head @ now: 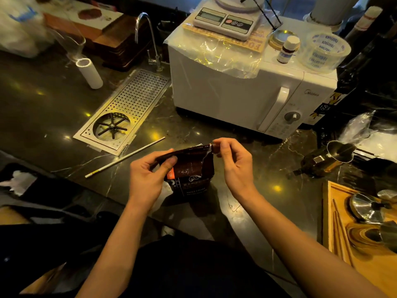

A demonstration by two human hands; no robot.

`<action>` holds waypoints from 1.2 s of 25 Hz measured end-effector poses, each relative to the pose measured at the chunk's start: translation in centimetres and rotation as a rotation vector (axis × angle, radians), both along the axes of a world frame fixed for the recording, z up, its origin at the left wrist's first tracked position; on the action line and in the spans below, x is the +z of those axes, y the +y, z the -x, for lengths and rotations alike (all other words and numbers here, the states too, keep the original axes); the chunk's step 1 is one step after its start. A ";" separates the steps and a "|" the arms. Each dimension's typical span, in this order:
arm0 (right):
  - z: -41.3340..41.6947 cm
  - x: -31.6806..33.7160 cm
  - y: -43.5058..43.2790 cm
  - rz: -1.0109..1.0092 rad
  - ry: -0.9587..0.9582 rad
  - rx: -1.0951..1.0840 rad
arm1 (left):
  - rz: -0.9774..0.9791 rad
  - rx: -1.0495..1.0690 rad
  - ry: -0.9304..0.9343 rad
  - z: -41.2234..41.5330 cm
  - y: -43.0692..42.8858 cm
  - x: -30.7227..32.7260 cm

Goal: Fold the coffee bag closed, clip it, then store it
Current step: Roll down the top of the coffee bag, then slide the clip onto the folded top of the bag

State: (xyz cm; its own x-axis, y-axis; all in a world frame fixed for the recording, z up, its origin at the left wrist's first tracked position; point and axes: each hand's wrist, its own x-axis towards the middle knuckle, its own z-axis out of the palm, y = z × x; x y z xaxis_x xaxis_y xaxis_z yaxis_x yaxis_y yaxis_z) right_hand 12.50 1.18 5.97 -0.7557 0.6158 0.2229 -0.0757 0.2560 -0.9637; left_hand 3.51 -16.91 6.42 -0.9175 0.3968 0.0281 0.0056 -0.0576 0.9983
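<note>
A dark brown coffee bag [190, 171] with white print and an orange patch stands upright on the black marble counter [64, 117], near its front edge. My left hand [148, 175] pinches the bag's top left corner, thumb across the front. My right hand [233, 162] pinches the top right corner between thumb and fingertips. The bag's top edge is stretched between both hands and bent over toward me. No clip is visible in either hand.
A white microwave [247, 93] stands just behind the bag, with a scale [225, 20], a small bottle [287, 49] and a tape roll [324, 50] on top. A perforated drain tray [126, 108] and tap lie to the left, a thin white stick [124, 158] beside it. A wooden tray [335, 222] sits right.
</note>
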 end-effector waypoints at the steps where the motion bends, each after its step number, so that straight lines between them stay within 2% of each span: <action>1: 0.5 -0.6 0.0 0.010 -0.027 0.006 | -0.004 0.015 0.005 0.1 -0.6 0.3; 5: 2.6 -3.6 0.5 -0.032 -0.234 0.034 | -0.011 0.095 0.001 0.4 -2.7 0.9; 9: 4.9 -6.0 0.7 -0.344 -0.534 0.229 | 0.021 0.171 0.015 0.9 -5.0 0.8; 11: 6.0 -6.7 0.4 -0.493 -0.608 0.353 | 0.042 0.213 0.031 1.0 -5.9 0.6; 14: 7.2 -7.5 -0.3 -0.643 -0.653 0.491 | 0.050 0.258 0.038 1.1 -6.5 0.2; 19: 8.2 -8.4 -0.7 -0.825 -0.735 0.600 | 0.029 0.278 0.020 1.2 -6.9 -0.7; 30: 10.3 -8.1 -1.0 -0.977 -0.780 0.716 | 0.048 0.281 -0.029 1.9 -7.0 -1.4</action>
State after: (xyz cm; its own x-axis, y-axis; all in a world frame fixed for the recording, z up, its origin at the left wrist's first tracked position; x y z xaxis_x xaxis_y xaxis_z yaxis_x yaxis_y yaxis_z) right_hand 2.25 0.21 -2.15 -0.9549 -0.0961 -0.2810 -0.0132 0.9590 -0.2831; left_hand 1.64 -23.90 4.97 -0.9918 0.1271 -0.0125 -0.0140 -0.0109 0.9998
